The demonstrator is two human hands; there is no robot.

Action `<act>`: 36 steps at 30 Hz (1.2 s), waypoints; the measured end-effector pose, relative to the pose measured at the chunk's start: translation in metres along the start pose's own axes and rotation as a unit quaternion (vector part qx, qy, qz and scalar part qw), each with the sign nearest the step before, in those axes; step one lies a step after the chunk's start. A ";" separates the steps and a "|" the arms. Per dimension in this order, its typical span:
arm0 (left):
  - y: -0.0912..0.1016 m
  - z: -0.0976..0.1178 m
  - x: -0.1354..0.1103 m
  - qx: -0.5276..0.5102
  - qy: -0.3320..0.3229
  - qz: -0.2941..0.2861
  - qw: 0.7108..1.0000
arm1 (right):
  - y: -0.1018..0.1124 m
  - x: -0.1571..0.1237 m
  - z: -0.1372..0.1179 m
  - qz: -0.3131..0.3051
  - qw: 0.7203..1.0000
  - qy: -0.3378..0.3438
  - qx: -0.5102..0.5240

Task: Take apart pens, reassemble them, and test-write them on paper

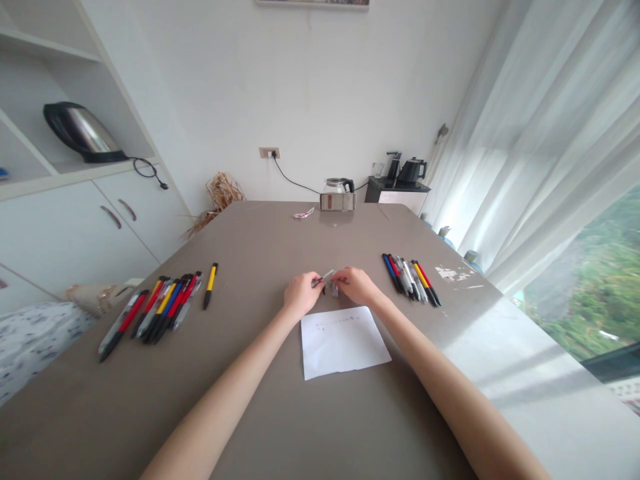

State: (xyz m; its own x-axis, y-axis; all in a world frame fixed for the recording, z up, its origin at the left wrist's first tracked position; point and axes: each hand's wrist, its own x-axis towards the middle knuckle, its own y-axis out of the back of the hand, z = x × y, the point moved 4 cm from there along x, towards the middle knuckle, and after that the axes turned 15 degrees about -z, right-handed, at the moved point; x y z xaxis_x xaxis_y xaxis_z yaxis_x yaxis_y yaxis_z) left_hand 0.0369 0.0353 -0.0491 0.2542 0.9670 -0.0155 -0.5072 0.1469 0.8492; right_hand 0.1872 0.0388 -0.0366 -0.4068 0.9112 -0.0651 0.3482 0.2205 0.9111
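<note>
Hands, pair, bare, near the middle of a brown tabletop point(260, 413). Left hand point(301, 292): fingers closed on a slim dark pen part point(317, 283). Right hand point(356, 285): fingertips pinched on a second slim part point(343, 281), details too small to tell. A clear tube point(329, 274) shows between the hands; whether it is held cannot be told.

Sheet of paper point(345, 341), white, one, flat between the forearms, just nearer than the hands. Inscription: a faint line of small characters along its far edge, with a further mark below; not legible.

Pens, left group point(163, 308): red, yellow, blue and clear barrels with black ends, side by side, some overlapping. Yellow pen point(211, 285), single, set just beside that group.

Pens, right group point(411, 279): blue, red, clear, white and yellow among them, laid slantwise in a row. No brand readable on any barrel.

Glass pot point(336, 186) on a metal-fronted base point(338, 202), far edge; any lettering too small to read.
</note>
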 end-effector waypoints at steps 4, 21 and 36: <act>0.000 0.000 -0.001 0.001 0.008 0.011 1.000 | -0.002 0.000 -0.005 0.002 1.000 0.014 0.005; 0.005 0.017 -0.003 -0.096 -0.141 0.011 0.985 | 0.011 0.002 0.006 0.084 0.971 -0.006 0.223; 0.012 0.017 -0.004 -0.101 -0.128 -0.003 0.987 | 0.019 -0.005 0.015 0.100 0.856 -0.022 0.507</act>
State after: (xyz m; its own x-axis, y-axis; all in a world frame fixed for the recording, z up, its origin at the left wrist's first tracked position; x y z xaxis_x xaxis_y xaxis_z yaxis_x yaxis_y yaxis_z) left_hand 0.0436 0.0299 -0.0304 0.4448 0.8853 0.1356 -0.6525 0.2167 0.7261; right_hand 0.2086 0.0436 -0.0255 -0.2289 0.9733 0.0151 0.9701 0.2268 0.0864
